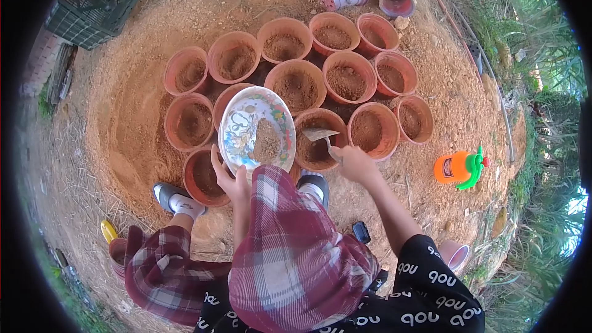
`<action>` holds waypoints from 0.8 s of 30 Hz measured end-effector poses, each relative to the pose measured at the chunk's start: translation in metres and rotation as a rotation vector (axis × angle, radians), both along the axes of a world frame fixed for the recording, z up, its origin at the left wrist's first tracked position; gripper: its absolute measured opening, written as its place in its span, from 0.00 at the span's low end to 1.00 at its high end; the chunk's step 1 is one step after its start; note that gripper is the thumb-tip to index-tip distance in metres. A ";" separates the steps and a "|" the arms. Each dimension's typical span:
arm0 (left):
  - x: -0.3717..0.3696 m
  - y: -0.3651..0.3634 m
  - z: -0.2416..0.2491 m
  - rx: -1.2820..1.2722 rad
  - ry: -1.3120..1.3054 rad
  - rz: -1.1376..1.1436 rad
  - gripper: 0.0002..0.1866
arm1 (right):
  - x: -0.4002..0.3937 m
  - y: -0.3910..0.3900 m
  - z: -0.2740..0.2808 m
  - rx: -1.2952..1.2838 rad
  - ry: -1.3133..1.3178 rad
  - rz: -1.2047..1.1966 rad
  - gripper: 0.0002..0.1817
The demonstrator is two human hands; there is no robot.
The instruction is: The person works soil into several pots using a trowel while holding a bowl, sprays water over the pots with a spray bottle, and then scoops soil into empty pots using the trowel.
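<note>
Place: outdoors, a garden or yard | Ground: bare sandy earth (132, 102) with scattered stones (401, 23) | Edge: leafy green plants (530, 55) along the view's right side | Signs: rows of plant pots (285, 26) holding soil (296, 92), trowel (320, 134), orange spray bottle (452, 168), plastic crate (92, 5)

Passable: ground (414, 176) between pots (390, 128) and sprayer (453, 168) | blocking: basin (246, 115) above pots
</note>
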State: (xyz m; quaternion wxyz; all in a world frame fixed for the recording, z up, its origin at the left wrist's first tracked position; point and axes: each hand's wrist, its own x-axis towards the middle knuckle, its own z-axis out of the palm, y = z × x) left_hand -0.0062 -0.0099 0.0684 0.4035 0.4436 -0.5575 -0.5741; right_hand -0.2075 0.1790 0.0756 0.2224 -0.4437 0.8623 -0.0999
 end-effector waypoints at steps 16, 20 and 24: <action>0.000 -0.004 -0.006 -0.014 -0.004 0.003 0.39 | 0.015 0.041 0.011 0.384 -0.036 0.187 0.13; -0.002 -0.003 0.003 -0.012 -0.020 -0.006 0.38 | 0.045 0.052 0.029 0.249 -0.113 -0.096 0.22; -0.001 0.001 0.001 -0.019 -0.018 -0.003 0.38 | 0.080 0.063 0.021 0.314 -0.102 -0.237 0.27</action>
